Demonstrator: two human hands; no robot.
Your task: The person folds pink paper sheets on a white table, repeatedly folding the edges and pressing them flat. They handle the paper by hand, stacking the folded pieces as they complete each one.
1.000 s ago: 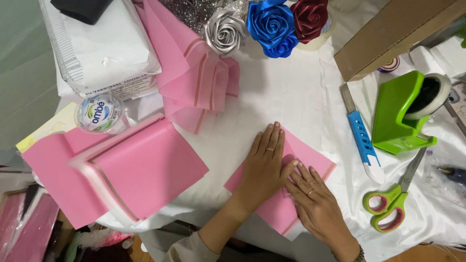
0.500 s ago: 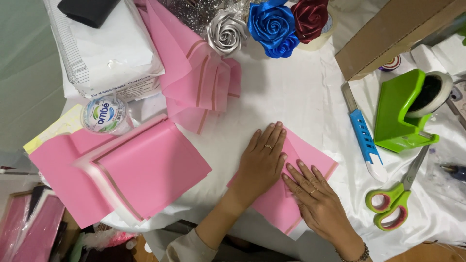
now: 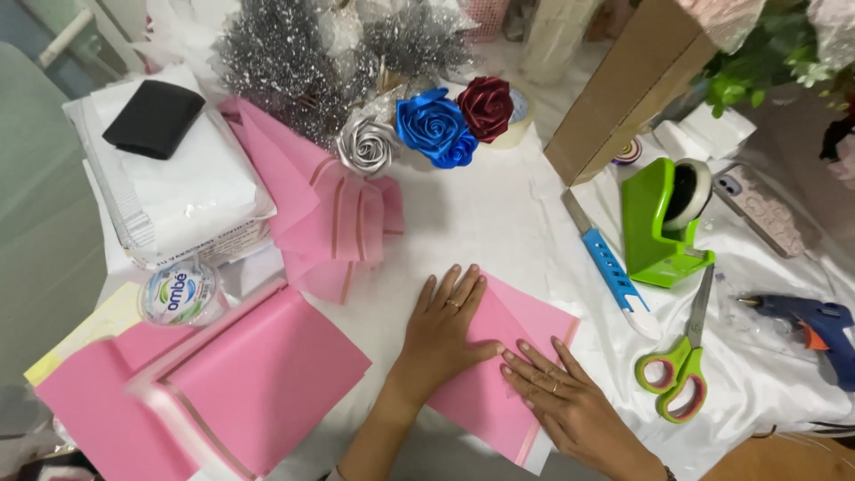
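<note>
Head view: both hands flat on pink sheet near green tape dispenser

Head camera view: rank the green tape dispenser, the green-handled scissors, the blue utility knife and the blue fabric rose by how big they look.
1. Green tape dispenser, bulkiest.
2. Green-handled scissors and blue utility knife: similar length, too close to rank.
3. Blue fabric rose, smallest, though it lies farther from the camera.

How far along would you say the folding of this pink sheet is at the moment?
Partly done: the pink sheet already shows a diagonal fold with one flap turned over. In hand: the left hand presses it flat while the right hand runs along the crease. Left: the larger pink sheets lie unfolded beside it; scissors untouched.
</note>
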